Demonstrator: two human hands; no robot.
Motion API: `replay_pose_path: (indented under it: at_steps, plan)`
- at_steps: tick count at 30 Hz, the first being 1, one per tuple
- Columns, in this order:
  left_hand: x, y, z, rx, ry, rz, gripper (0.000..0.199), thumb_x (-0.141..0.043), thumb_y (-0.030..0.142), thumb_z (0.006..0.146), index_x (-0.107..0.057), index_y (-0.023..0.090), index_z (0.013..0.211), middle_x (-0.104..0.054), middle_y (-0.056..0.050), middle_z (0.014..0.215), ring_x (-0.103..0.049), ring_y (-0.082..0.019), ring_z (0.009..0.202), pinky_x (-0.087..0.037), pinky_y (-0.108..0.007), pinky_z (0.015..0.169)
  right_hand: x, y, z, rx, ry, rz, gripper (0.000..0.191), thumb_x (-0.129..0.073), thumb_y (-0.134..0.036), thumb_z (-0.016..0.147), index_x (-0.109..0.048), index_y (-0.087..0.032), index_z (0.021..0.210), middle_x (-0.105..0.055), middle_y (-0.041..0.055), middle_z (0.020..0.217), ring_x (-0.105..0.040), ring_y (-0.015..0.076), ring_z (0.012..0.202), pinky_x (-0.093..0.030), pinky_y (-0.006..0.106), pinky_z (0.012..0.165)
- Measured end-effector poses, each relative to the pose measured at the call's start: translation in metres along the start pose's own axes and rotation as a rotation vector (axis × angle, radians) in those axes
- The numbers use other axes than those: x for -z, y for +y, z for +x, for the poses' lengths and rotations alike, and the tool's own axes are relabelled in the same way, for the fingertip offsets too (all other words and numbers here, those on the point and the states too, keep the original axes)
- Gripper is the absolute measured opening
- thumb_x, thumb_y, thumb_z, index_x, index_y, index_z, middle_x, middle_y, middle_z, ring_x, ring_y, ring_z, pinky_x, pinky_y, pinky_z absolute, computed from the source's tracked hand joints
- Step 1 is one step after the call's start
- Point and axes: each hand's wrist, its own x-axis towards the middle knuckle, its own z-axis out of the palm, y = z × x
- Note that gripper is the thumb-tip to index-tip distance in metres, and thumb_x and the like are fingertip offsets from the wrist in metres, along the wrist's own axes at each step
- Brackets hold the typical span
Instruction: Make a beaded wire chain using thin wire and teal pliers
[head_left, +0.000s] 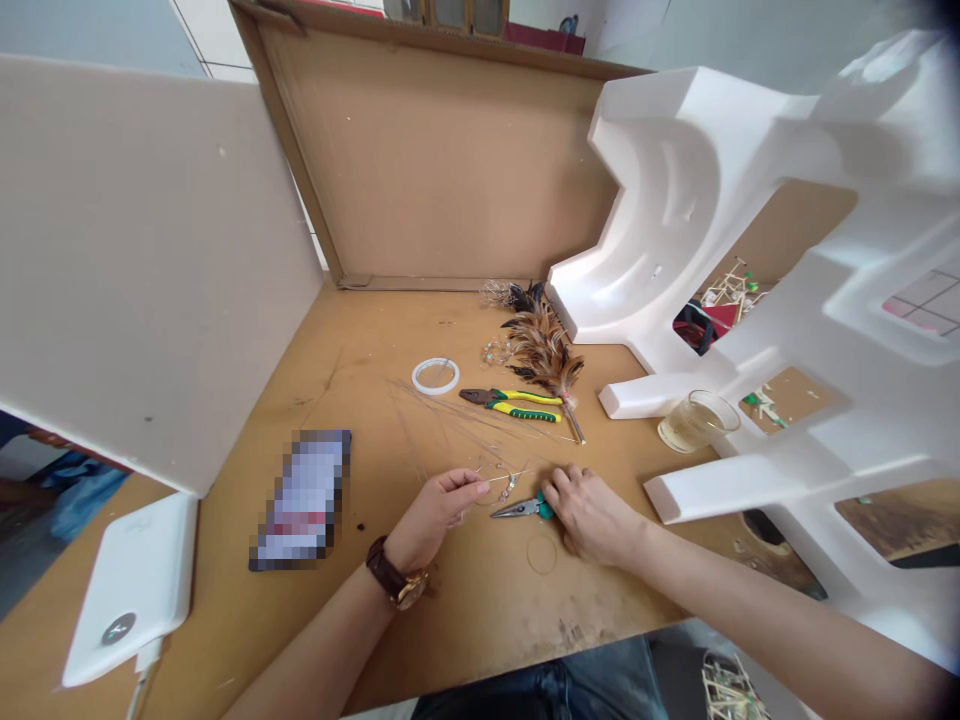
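Note:
My left hand (442, 508), with a watch on the wrist, pinches a thin wire piece (498, 479) between thumb and fingertips. Small shiny beads (510, 487) hang on or lie beside that wire, just right of my fingers. My right hand (589, 512) is closed around the green handles of needle-nose pliers (517, 509), whose tips point left toward the beads. The pliers' jaws look closed and lie low over the table. A thin ring (541, 553) rests on the table below them.
Beyond my hands lie yellow-green pliers (517, 404), a white ring (435, 376), loose wires and brown feathers (546, 345). A glass (696, 422) stands by white foam (705, 487) at right. A phone (304, 500) and power bank (135, 590) are at left; cardboard (450, 170) stands behind.

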Motion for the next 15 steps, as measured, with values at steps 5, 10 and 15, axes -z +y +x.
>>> replay_pose_path:
  at_steps: [5,10,15]
  plan:
    - [0.0,0.001,0.0,0.009,-0.032,-0.024,0.027,-0.067,0.037,0.068,-0.056,0.013,0.073,-0.029,0.011,0.043,-0.017,-0.002,0.039,-0.009,-0.022,0.042,-0.002,0.01,-0.003,0.041,0.01,0.074,0.014,-0.047,-0.023,0.076,-0.052,-0.016,0.088,-0.053,0.0097,0.087,-0.047,0.0222,0.08,-0.032,0.031,0.062]
    - [0.001,0.002,0.0,0.022,-0.058,-0.067,0.025,-0.067,0.034,0.069,-0.054,0.014,0.073,-0.029,0.011,0.044,-0.016,-0.002,0.039,-0.009,-0.022,0.042,0.007,0.023,-0.009,-0.052,0.159,0.102,0.028,-0.059,-0.038,0.071,-0.051,-0.016,0.088,-0.052,0.0086,0.09,-0.044,0.022,0.081,-0.031,0.031,0.066]
    - [0.001,0.004,-0.002,0.057,-0.145,-0.124,0.021,-0.066,0.03,0.071,-0.053,0.013,0.073,-0.029,0.011,0.044,-0.016,-0.001,0.038,-0.008,-0.021,0.041,0.03,0.043,-0.015,0.028,0.349,-0.019,0.032,-0.05,-0.034,0.081,-0.052,-0.017,0.108,-0.052,0.0073,0.083,-0.042,0.0199,0.076,-0.027,0.031,0.067]
